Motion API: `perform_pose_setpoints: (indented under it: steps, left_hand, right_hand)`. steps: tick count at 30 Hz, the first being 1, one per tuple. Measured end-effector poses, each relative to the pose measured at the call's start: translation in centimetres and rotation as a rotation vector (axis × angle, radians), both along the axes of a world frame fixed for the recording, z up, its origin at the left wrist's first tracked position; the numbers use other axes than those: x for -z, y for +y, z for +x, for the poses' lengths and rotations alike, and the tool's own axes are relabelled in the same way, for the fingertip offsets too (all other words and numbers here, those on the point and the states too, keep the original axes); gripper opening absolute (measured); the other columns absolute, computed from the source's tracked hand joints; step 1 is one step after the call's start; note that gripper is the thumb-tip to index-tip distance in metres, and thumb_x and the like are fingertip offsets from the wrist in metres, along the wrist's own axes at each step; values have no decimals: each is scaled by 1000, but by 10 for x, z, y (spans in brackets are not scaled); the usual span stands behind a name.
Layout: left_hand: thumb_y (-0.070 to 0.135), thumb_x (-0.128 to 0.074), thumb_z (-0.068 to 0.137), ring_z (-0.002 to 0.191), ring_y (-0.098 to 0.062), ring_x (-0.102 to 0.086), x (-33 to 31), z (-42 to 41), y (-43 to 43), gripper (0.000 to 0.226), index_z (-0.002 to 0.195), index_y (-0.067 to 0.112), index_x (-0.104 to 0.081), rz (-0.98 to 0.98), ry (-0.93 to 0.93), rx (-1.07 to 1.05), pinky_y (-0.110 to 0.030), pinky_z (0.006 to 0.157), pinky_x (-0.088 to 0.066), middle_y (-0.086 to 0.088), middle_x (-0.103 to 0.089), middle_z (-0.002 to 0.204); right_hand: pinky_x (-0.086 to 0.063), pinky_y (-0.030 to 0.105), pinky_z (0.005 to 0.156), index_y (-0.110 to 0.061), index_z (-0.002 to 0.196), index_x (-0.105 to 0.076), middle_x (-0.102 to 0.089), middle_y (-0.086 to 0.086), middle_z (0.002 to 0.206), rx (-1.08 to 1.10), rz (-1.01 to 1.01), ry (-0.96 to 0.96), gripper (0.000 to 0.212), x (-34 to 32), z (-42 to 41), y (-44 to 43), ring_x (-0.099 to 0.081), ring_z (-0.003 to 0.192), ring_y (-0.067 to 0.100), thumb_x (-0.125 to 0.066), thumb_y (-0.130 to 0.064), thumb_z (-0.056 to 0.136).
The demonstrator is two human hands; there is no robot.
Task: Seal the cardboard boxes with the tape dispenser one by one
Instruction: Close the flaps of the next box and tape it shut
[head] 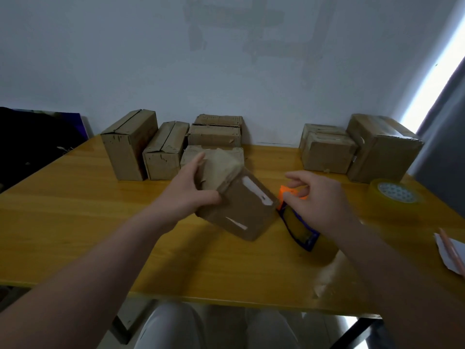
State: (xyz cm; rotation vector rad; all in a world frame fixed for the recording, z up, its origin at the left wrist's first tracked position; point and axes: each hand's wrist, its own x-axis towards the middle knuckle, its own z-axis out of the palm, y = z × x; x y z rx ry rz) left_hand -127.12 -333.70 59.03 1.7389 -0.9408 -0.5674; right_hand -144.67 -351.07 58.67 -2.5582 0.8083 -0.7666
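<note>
- Nearest to us, two knees in pale trousers [176, 326] show below the near edge of the yellow wooden table [100, 235].
- At the table's middle, the left hand [191, 190] grasps a cardboard box [241, 210], with the thumb on its upper end and the fingers wrapped round its left side. The box is tilted, and the brown face turned toward us carries white label scraps. We cannot tell whether its lower edge rests on the table.
- Just right of this box, the tape dispenser [299, 227] lies on the table, orange at its far end and blue along its frame.
- The right hand [319, 197] hangs over the dispenser with its fingers curled. We cannot tell whether it grips the dispenser or merely hovers.
- Further right, a roll of clear tape [395, 197] lies flat. At the table's right edge we see a white paper [450, 250] with a pencil [453, 248] on it.
- Along the far edge stand two sets of boxes: the left group [166, 152] and the right group [327, 152], well apart.
- Behind everything rises a pale wall [226, 59].
</note>
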Motion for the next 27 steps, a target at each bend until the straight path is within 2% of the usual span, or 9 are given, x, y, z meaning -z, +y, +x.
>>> perform_pose_setpoints:
  steps: [4,6,8,11,13,16,19,22,27]
  left_hand:
    - [7,-70,61,117,-20,-49,24,19,14,103,147,37,-22,9,230,92,-24,74,-52,4,-37,138]
    - [-7,-66,70,130,-22,-39,34,27,19,97,146,38,-25,17,255,83,-33,91,-48,7,-36,143]
    - [-15,-58,73,136,-21,-32,38,33,22,96,147,37,-27,42,240,64,-44,105,-37,8,-36,146]
    - [-12,-60,78,118,-15,-49,37,34,21,87,146,32,-31,36,205,24,-31,94,-44,13,-48,128]
    - [-8,-64,79,109,-9,-54,34,35,18,81,145,30,-34,34,161,-17,-24,83,-46,18,-51,119]
    - [-4,-67,80,109,-9,-55,32,39,13,74,142,27,-41,71,63,-67,-22,79,-47,15,-54,119]
    - [0,-67,81,103,-8,-55,31,39,8,70,140,28,-43,132,-42,-97,-21,73,-47,11,-51,122]
    - [4,-64,84,102,-10,-54,25,40,1,62,138,29,-45,152,-50,-112,-29,81,-51,15,-51,114]
    - [8,-54,89,104,-15,-56,13,50,-15,44,131,21,-54,96,-33,-241,-36,86,-50,1,-60,119]
  right_hand:
    - [-44,25,86,-21,131,-56,-65,-5,117,20,128,14,40,5,6,-6,-60,97,9,-61,-26,91]
    - [-43,27,94,-20,135,-52,-62,-2,126,-1,179,61,44,8,10,-6,-59,109,14,-59,-24,92]
    - [-45,25,88,-21,142,-44,-55,-4,136,-45,209,149,52,10,14,-2,-60,108,16,-59,-24,92]
    - [-40,13,69,-24,146,-35,-49,-5,141,-134,255,217,59,12,21,2,-63,96,13,-60,-25,92]
    - [-41,17,83,-23,146,-36,-51,-2,141,-163,321,179,61,12,26,4,-58,106,10,-62,-24,91]
    - [-39,25,98,-22,146,-36,-49,-3,142,-204,413,139,67,13,34,7,-50,126,11,-68,-28,86]
    - [-34,38,110,-27,149,-27,-36,-2,152,-254,290,210,85,11,44,10,-38,136,18,-71,-45,79]
    - [-15,42,116,-28,152,-15,-19,0,158,-323,120,350,103,10,57,9,-17,144,22,-74,-53,73]
    - [-39,45,102,-35,147,-25,-45,-8,134,-331,33,354,104,6,76,1,-39,123,18,-80,-49,60]
